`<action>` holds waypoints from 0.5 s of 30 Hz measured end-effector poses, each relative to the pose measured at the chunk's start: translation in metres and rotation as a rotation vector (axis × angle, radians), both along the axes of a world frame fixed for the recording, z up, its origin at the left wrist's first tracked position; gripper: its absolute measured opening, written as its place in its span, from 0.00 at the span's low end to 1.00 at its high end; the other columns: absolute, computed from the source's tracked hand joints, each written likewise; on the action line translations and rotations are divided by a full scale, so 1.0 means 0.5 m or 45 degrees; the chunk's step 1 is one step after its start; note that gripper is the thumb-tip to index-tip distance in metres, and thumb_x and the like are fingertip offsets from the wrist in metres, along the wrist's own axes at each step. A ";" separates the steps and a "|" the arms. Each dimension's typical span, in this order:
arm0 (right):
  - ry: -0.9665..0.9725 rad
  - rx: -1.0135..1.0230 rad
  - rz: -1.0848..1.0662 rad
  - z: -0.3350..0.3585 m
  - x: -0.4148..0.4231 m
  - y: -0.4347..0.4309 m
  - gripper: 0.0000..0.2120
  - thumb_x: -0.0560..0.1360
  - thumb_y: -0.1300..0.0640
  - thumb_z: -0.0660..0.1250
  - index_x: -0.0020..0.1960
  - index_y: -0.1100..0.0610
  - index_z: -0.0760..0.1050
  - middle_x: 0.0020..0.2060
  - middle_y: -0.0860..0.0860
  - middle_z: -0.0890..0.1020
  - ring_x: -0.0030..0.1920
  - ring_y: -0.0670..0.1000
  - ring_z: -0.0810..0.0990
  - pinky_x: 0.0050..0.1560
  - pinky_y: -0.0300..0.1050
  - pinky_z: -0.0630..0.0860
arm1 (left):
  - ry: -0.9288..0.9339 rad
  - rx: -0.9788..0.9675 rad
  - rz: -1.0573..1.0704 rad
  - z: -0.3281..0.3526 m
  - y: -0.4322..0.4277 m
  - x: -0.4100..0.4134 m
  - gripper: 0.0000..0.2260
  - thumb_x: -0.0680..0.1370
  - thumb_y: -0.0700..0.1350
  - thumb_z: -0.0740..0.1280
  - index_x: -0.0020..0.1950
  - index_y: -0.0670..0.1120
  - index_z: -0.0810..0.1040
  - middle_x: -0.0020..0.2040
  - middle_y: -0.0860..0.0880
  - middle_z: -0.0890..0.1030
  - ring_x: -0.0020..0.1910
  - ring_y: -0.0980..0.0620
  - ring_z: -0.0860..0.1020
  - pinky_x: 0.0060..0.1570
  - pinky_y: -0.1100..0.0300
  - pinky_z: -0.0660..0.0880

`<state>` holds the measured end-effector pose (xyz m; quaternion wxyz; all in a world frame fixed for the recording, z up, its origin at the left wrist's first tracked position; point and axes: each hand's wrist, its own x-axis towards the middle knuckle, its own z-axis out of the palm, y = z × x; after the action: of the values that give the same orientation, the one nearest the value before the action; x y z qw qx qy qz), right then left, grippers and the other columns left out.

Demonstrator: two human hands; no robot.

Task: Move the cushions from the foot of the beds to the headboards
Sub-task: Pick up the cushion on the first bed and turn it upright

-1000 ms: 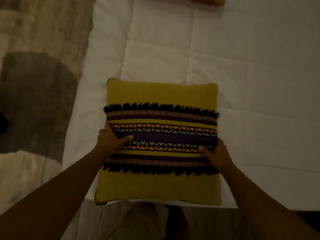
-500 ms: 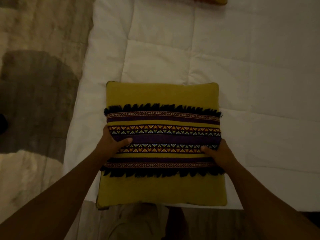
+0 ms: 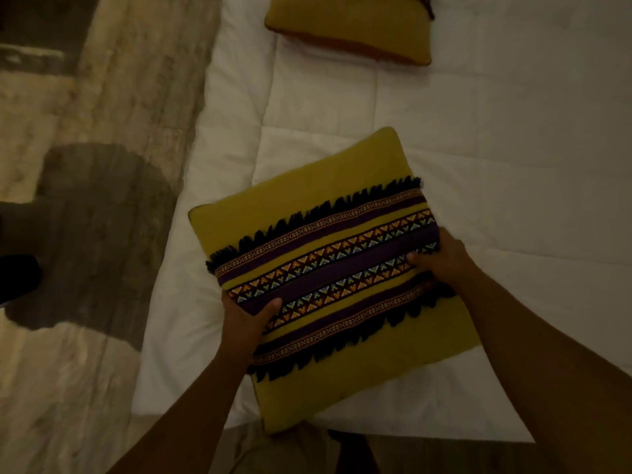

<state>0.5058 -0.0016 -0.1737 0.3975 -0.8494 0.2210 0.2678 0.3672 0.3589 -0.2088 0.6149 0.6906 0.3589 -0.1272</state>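
Observation:
A square mustard-yellow cushion with purple patterned bands and black fringe is tilted over the near end of the white bed. My left hand grips its left edge, thumb on top. My right hand grips its right edge. A second yellow cushion lies farther up the bed, partly cut off by the top of the view.
A beige and grey patterned rug covers the floor left of the bed. A dark object sits at the left edge. The bed's near edge runs along the bottom, with my legs below it.
The cushion has turned counter-clockwise, its right side now higher. The view has shifted so the second cushion shows more at the top. Both hands keep their hold.

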 end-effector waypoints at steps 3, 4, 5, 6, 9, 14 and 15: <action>-0.014 -0.046 0.103 0.017 0.061 0.006 0.40 0.68 0.48 0.79 0.74 0.52 0.65 0.69 0.61 0.71 0.69 0.63 0.72 0.66 0.64 0.74 | -0.028 -0.002 0.087 0.013 -0.024 0.004 0.44 0.66 0.51 0.80 0.74 0.56 0.56 0.67 0.51 0.73 0.64 0.50 0.74 0.65 0.45 0.72; -0.036 -0.060 0.129 0.023 0.082 0.010 0.40 0.68 0.48 0.79 0.74 0.52 0.65 0.69 0.61 0.71 0.69 0.63 0.72 0.66 0.64 0.74 | -0.032 -0.009 0.113 0.016 -0.037 0.005 0.45 0.67 0.50 0.79 0.75 0.55 0.55 0.68 0.51 0.72 0.65 0.50 0.73 0.67 0.45 0.71; -0.063 -0.076 0.148 0.029 0.103 0.014 0.40 0.67 0.47 0.79 0.74 0.52 0.65 0.68 0.61 0.72 0.68 0.63 0.73 0.66 0.64 0.74 | -0.027 -0.014 0.143 0.019 -0.052 0.004 0.46 0.67 0.50 0.79 0.76 0.54 0.54 0.70 0.49 0.71 0.67 0.50 0.72 0.68 0.45 0.70; -0.094 -0.094 0.167 0.035 0.124 0.018 0.40 0.67 0.46 0.79 0.73 0.51 0.66 0.67 0.61 0.73 0.67 0.63 0.74 0.65 0.64 0.74 | -0.016 -0.016 0.171 0.020 -0.068 0.002 0.46 0.68 0.50 0.79 0.77 0.53 0.53 0.72 0.48 0.69 0.69 0.49 0.71 0.70 0.45 0.68; -0.151 -0.202 0.259 0.046 0.177 0.027 0.40 0.65 0.40 0.78 0.72 0.48 0.67 0.66 0.60 0.75 0.66 0.64 0.75 0.65 0.66 0.73 | 0.034 0.028 0.208 0.012 -0.120 -0.021 0.47 0.69 0.51 0.77 0.78 0.49 0.52 0.75 0.45 0.67 0.73 0.46 0.67 0.73 0.43 0.65; -0.116 -0.347 0.480 0.025 0.215 0.049 0.39 0.65 0.37 0.77 0.71 0.48 0.68 0.66 0.61 0.73 0.66 0.65 0.73 0.66 0.66 0.70 | 0.299 -0.023 0.313 -0.017 -0.193 -0.078 0.49 0.64 0.62 0.76 0.77 0.46 0.58 0.68 0.44 0.74 0.66 0.47 0.76 0.62 0.47 0.76; -0.102 -0.373 0.512 0.014 0.214 0.056 0.39 0.66 0.37 0.76 0.71 0.48 0.67 0.66 0.61 0.72 0.66 0.65 0.72 0.66 0.67 0.69 | 0.353 -0.084 0.330 -0.023 -0.204 -0.086 0.48 0.64 0.62 0.76 0.76 0.44 0.61 0.63 0.45 0.78 0.59 0.49 0.80 0.54 0.51 0.81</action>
<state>0.6128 0.0264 -0.1667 0.2174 -0.9347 0.0680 0.2730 0.3242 0.2568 -0.2204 0.5931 0.5940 0.5217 -0.1525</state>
